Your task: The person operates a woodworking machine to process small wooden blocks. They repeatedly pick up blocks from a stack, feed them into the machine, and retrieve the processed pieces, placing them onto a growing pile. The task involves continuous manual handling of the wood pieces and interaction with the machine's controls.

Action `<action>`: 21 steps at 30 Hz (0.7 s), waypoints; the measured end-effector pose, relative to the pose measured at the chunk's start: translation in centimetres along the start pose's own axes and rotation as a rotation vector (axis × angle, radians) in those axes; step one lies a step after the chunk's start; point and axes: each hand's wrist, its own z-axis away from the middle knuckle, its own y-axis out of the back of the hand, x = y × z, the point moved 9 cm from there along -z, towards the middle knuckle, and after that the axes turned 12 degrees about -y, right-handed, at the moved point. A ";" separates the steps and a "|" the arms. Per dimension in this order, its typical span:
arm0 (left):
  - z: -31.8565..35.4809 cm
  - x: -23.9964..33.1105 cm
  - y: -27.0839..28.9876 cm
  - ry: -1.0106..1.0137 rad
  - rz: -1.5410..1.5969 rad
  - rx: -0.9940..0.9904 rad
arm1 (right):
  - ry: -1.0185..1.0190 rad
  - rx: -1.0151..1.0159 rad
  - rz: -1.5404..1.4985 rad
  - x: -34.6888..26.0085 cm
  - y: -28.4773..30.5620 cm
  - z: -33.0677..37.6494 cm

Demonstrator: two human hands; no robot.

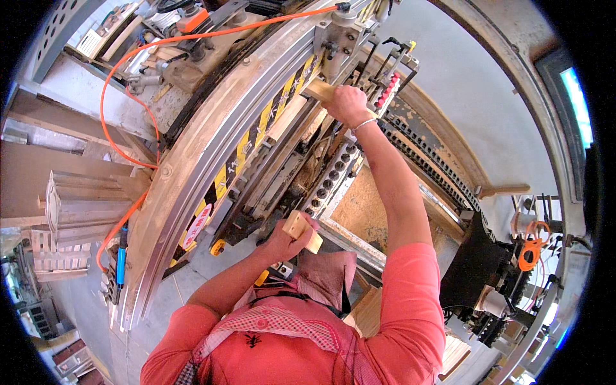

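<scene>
Close to my body, my left hand point(280, 244) is closed around a short pale wooden block point(304, 231) with small holes in its face. My right arm reaches far forward over a woodworking machine. There my right hand point(348, 106) grips the end of another wooden piece point(321, 90), which lies by the yellow-and-black striped rail point(273, 115). The fingers of my right hand are partly hidden behind its back. Between the hands runs a row of round black fittings point(333, 173) on a pale bar. A pale wooden strip point(287, 119) lies beside the striped rail.
An orange hose point(212, 33) loops along the machine's left side. Beyond the curved metal rail point(192, 138) stands a cluttered bench with tools. Red knobs point(387, 91) sit near my right hand. Stacked wooden slats point(83, 199) are at left, a black chain guide point(478, 256) at right.
</scene>
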 end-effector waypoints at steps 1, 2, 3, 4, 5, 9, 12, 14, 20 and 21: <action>0.0 0.0 0.0 -0.012 0.015 0.009 | -0.009 -0.021 0.010 -0.1 -0.1 -0.1; 0.1 -0.2 0.0 -0.024 0.029 0.019 | 0.012 -0.028 0.018 -0.3 -0.1 -0.1; 0.1 -0.1 0.0 -0.036 0.045 0.028 | 0.033 -0.035 0.028 -0.6 0.0 0.0; 0.1 0.0 0.0 -0.042 0.018 0.016 | 0.054 -0.042 0.037 -0.8 0.1 0.0; 0.0 0.2 0.0 -0.047 -0.008 0.004 | 0.057 -0.048 0.031 -1.0 0.2 0.0; -0.2 1.0 0.0 -0.096 -0.073 -0.009 | 0.061 -0.054 0.033 -1.3 0.5 0.0; -0.2 0.7 0.0 -0.072 -0.038 0.005 | 0.037 -0.041 0.028 -1.3 0.5 0.0; -0.2 0.2 0.1 -0.081 -0.026 0.006 | 0.027 -0.031 0.022 -1.3 0.5 0.1; -0.2 0.2 0.2 -0.088 -0.029 0.019 | 0.072 -0.056 0.057 -2.0 1.0 0.4; -0.3 0.3 0.2 -0.091 -0.037 0.020 | 0.066 -0.057 0.057 -1.9 0.9 0.2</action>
